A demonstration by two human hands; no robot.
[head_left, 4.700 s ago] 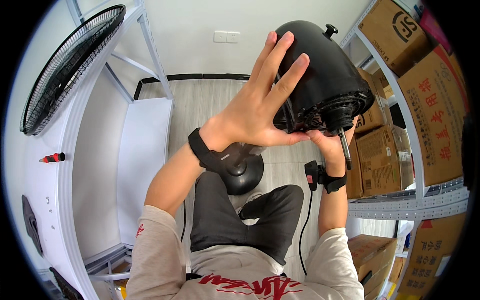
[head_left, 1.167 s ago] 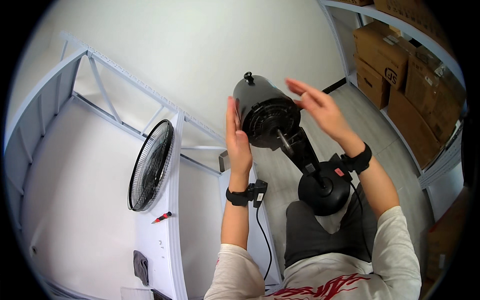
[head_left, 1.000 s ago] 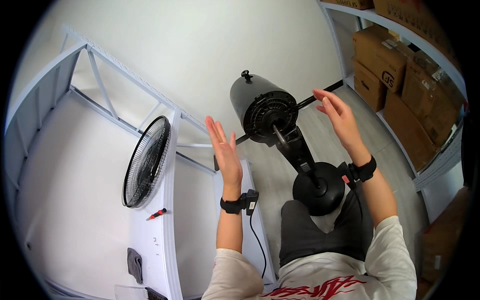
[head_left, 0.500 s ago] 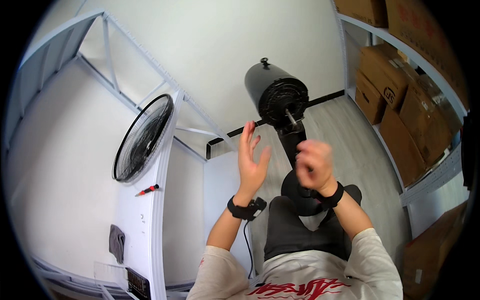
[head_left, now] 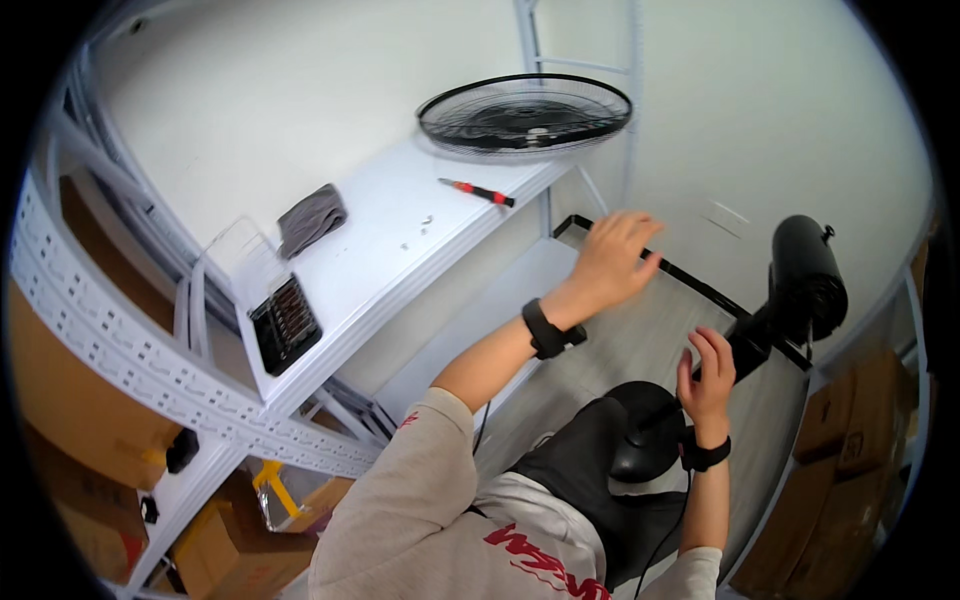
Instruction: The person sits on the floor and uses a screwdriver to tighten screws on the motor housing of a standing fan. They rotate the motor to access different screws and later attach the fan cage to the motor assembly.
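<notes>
Left hand (head_left: 612, 258): between two and three o'clock from the middle of the view, slightly blurred, fingers spread, no object seen in its grasp.
Right hand (head_left: 708, 388): between three and four o'clock, fingers half curled, thumb apart, nothing visible in it; it appears just beside the fan's neck (head_left: 743, 350), though touch cannot be told.
Motor housing (head_left: 803, 265): at three o'clock, black and rounded, atop the neck, with the bare shaft (head_left: 810, 329) at its lower end and a small knob (head_left: 828, 232) on its far side.
Base (head_left: 640, 460): between four and five o'clock, round and black, just beside the dark trousers (head_left: 570, 470).
Weight: the housing is probably the heavy, top-loaded part; the base likely steadies it.
Surface: smooth and hard, so perhaps slippery to dry palms.
Best hold: a palm under the rounded shell and the other hand round the neck; the shaft and knob look like poor handles.
Wire grille (head_left: 525, 118): near half past twelve on the white shelf (head_left: 370, 270), probably light, springy and easily bent; its rim is the sounder grip.
Screwdriver (head_left: 478, 192): at twelve o'clock, near the grille, red and black, likely light and stiff, best held by its handle.
</notes>
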